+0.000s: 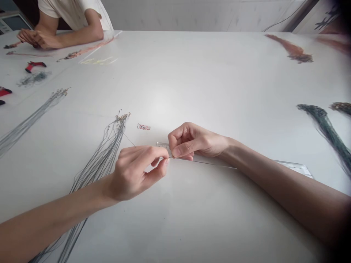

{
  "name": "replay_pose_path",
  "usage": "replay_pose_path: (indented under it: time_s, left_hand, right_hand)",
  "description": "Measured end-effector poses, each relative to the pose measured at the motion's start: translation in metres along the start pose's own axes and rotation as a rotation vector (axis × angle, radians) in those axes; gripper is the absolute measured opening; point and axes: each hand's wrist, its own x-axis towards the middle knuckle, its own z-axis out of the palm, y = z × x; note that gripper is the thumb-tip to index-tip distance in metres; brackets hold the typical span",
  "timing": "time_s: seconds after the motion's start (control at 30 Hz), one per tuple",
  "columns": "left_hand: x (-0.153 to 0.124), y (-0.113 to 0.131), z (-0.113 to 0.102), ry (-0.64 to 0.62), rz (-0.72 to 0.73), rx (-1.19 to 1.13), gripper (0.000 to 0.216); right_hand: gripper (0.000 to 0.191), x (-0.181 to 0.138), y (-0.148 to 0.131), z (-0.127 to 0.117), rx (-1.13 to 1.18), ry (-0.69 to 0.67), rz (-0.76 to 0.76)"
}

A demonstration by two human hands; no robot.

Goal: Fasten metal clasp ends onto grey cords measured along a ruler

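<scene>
My left hand [139,170] and my right hand [192,142] meet over the middle of the white table, fingertips almost touching. Each pinches a thin grey cord [205,162] between thumb and forefinger. From the right fingertips the cord runs off to the right, passing under my forearm. A clear ruler [296,168] lies beneath my right hand and arm, mostly covered by them. Beside my left hand rests a bundle of grey cords [95,164] with small gold-coloured metal ends. The exact spot gripped on the cord is too small to make out.
A small wrapped packet [143,127] lies beyond my hands. Another grey cord bundle [35,115] is at left, near red-handled pliers [35,66] and a wire-like tangle [34,78]. Dark green strands [329,128] and reddish strands [292,48] lie right. A co-worker's hands [40,39] work far left.
</scene>
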Motion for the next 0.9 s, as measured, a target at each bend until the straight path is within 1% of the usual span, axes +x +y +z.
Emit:
replay_pose_path:
  time_s: [0.9]
  left_hand:
    - [-0.0019,-0.0016,0.0002,-0.043,-0.032,0.012,0.014]
  right_hand:
    - [0.013,-0.0004,-0.0002,0.0010,-0.008,0.014,0.016]
